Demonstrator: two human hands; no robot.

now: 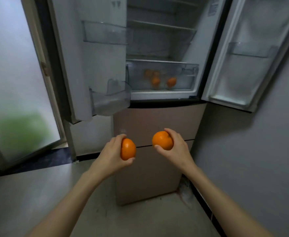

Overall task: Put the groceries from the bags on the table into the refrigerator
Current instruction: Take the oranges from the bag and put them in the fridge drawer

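Left grip (112,152) curled around 1 orange (128,149), right grip (175,144) around another orange (162,140), before the open refrigerator (162,48).

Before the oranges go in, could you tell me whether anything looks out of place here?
Nothing stands out: both doors are open, several oranges lie in the closed clear drawer, and each hand holds one orange.

Oranges (162,140): glossy, dimpled peel. Fridge drawer (162,76) & door bins (106,32): clear plastic. Floor (37,194): matt, smooth.
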